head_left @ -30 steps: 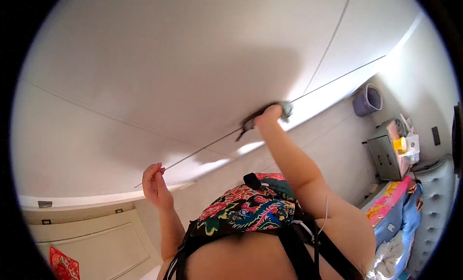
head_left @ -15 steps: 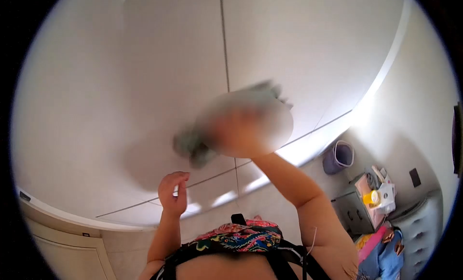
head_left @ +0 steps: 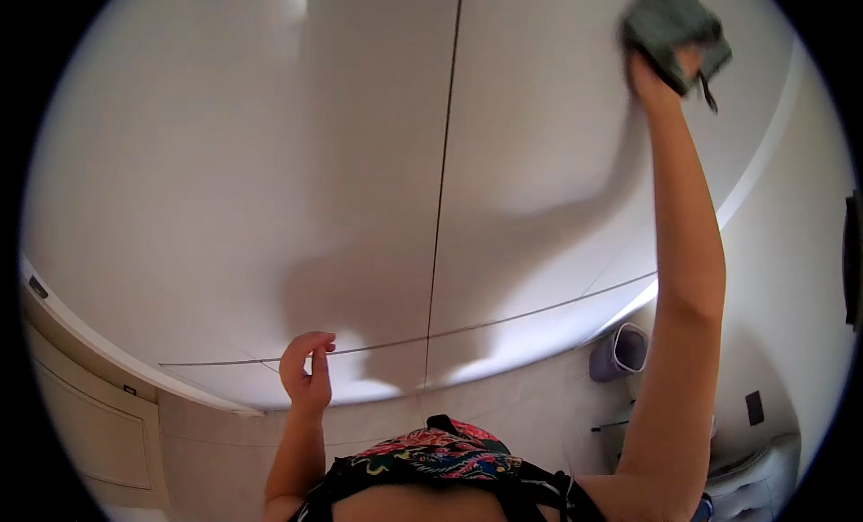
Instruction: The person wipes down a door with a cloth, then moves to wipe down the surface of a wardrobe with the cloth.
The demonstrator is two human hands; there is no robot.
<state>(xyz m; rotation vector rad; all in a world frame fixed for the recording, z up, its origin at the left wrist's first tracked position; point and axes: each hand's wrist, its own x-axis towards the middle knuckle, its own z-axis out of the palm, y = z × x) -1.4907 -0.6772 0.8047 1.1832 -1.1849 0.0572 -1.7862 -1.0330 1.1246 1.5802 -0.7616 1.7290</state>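
Far left there's a cream door [head_left: 99, 432] with a raised rectangular molding, its outer edge lost in the dark rim of the view. A small dark fitting [head_left: 38, 287] sits up by the pale frame, too small to make out.

Next is the left hand [head_left: 307, 369], bare and loosely curled in front of the big white panel [head_left: 378, 163], with nothing visible in it. Thumb and fingertips are super close, but I can't tell if they touch, or if the hand touches the panel. The panel looks smooth and kinda matte, with thin dark seams crossing low down and soft shadows all over.

Bottom middle is a black top [head_left: 427, 455] with a busy red, green and blue print, cut off below. Pale floor [head_left: 530, 401] shows behind it.

Over right, there's a purplish bin [head_left: 618, 353] with a rounded opening, right near the right arm.

Up top right is the cloth [head_left: 670, 28]: grey-green, soft, bunched and folded, a dark thin bit dangling off it. The right hand [head_left: 665, 71] is clamped on it, up against the panel as far as I can see, fingers mostly covered and edges a bit blurry.

Bottom right, a grey tufted headboard [head_left: 755, 477] is partly blocked by the arm.
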